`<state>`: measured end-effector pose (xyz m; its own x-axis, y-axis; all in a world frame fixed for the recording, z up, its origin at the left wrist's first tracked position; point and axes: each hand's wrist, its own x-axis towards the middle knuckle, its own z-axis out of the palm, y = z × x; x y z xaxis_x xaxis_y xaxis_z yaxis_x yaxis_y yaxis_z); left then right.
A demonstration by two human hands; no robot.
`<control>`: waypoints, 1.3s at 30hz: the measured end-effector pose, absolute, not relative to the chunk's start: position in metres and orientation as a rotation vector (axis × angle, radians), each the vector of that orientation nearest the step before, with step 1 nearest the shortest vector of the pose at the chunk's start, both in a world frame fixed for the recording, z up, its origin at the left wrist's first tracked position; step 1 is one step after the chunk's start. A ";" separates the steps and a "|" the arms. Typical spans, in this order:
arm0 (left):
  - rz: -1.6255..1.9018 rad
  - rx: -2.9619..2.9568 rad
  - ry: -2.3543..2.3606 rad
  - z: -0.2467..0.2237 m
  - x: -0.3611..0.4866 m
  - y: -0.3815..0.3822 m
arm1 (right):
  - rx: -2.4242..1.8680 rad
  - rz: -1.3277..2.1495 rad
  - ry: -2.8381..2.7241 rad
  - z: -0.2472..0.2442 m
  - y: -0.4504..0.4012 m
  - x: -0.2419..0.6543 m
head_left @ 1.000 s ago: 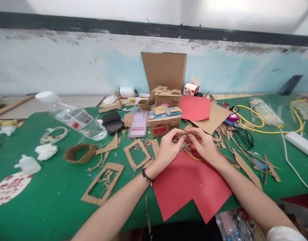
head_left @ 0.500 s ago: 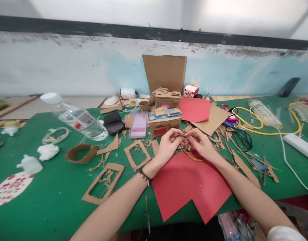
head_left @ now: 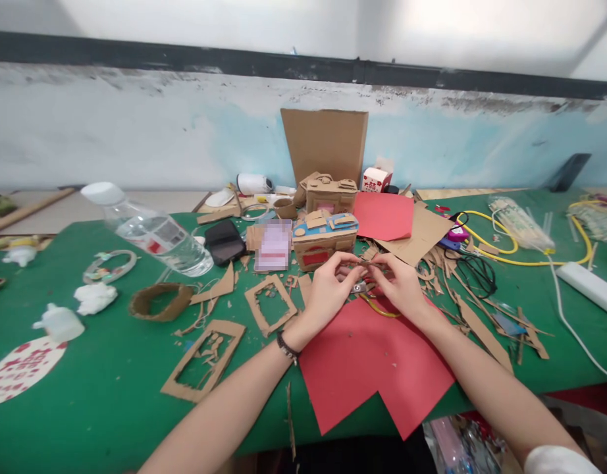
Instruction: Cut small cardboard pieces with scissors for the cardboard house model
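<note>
My left hand (head_left: 328,289) and my right hand (head_left: 402,288) meet above the red paper (head_left: 350,368), fingers pinched close together. Between the fingertips runs a thin brown strip of cardboard (head_left: 365,264), mostly covered by the fingers. Under the hands lie scissors (head_left: 377,309) with a yellow handle loop, partly hidden; their metal pivot shows beside my left fingers. Just beyond the hands stands a cardboard model camera (head_left: 319,251) with a blue top and a red front panel. A plain brown cardboard camera (head_left: 330,195) is behind it.
Two cut cardboard frames (head_left: 172,388) lie left of the red paper, near a cardboard ring (head_left: 138,308). A water bottle (head_left: 158,237) and a black case (head_left: 224,241) stand farther back. Cardboard scraps (head_left: 481,329), a yellow cable (head_left: 535,262) and a white power strip (head_left: 592,286) are on the right.
My fingers have shifted slightly around the strip, and more of the scissors' pivot shows beneath them. Everything else on the table stays in place.
</note>
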<state>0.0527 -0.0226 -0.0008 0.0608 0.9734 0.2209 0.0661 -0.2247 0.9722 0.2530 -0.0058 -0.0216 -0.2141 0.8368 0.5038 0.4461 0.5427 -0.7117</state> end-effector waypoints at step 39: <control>1.318 2.259 1.372 -0.017 0.053 -0.027 | -1.141 0.256 -1.893 -0.020 -0.018 0.239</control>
<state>0.0531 -0.0266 -0.0175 0.1776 0.7880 0.5894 0.6205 -0.5546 0.5545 0.2388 -0.0176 -0.0199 -0.1853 0.7934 0.5798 0.6105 0.5553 -0.5648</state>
